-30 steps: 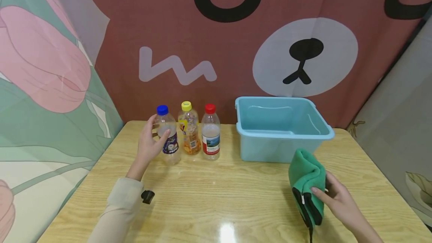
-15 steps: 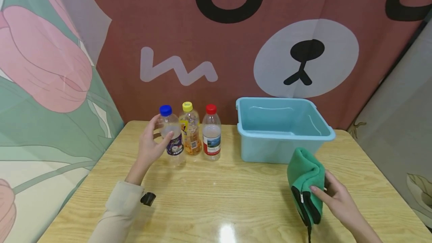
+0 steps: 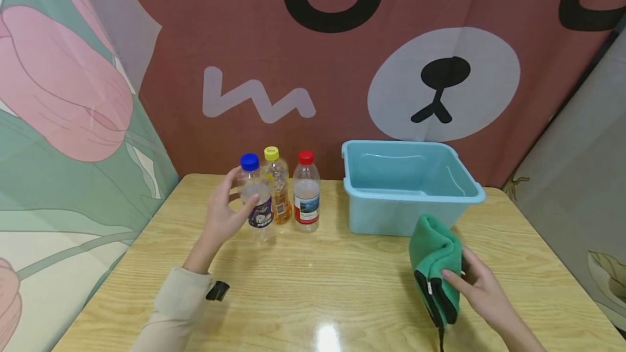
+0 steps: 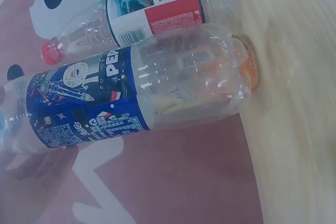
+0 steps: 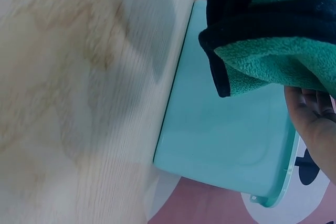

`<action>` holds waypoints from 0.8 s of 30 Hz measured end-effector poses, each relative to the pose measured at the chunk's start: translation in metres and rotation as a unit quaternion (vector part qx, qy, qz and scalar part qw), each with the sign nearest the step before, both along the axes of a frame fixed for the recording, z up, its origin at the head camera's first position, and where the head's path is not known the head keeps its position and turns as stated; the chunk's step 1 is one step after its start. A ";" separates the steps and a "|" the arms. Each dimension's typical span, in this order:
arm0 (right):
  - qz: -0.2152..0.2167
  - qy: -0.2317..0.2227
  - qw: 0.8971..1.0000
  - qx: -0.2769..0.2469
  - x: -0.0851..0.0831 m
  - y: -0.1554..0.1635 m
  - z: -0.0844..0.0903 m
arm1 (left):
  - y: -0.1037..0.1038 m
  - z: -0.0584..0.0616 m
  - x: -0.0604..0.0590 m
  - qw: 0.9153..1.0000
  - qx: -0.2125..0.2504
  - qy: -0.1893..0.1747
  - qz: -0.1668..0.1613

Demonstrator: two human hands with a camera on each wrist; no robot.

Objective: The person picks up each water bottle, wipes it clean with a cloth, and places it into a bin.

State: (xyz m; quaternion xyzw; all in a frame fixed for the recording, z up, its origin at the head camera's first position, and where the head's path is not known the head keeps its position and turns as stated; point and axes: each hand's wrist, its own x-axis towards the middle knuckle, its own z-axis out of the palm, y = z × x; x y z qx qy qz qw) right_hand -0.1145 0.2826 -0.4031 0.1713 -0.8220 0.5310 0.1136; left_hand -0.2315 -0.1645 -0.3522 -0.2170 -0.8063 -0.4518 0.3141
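Note:
My left hand (image 3: 224,217) grips a clear plastic bottle (image 3: 259,200) with a blue cap and a dark blue label. The label reads PEP in the left wrist view, where the bottle (image 4: 89,98) spans the frame. Whether its base touches the table cannot be told. Just behind it stands a yellow-capped bottle (image 3: 281,194) with an orange tint, partly covered. A red-capped bottle (image 3: 306,200) stands upright to the right. My right hand (image 3: 484,287) holds a folded green cloth (image 3: 435,254) with black trim, thumb on its near side; the other fingers are mostly hidden.
A light blue plastic bin (image 3: 391,213) stands at the back right of the wooden table (image 3: 313,287), behind the cloth. A printed curtain (image 3: 254,31) hangs behind the table. A small black object (image 3: 217,290) shows beside my left cuff.
My left hand has moved right with the blue-capped bottle, which now overlaps the yellow-capped one in view. My right hand and the cloth have shifted slightly left.

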 end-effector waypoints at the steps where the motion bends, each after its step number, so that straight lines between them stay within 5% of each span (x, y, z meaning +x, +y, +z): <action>1: 0.002 0.002 1.000 -0.001 0.000 0.000 0.000 | 0.003 0.004 0.004 1.000 -0.001 0.005 -0.002; 7: 0.018 0.016 1.000 -0.002 -0.002 -0.008 0.003 | 0.018 0.025 0.028 0.999 -0.009 0.030 -0.015; 15: 0.066 0.045 0.997 0.006 -0.010 -0.025 0.005 | 0.024 0.024 0.032 0.999 -0.010 0.026 -0.044; 24: 0.057 0.060 0.996 0.020 -0.014 -0.038 0.014 | 0.037 0.025 0.038 0.997 -0.013 0.016 -0.074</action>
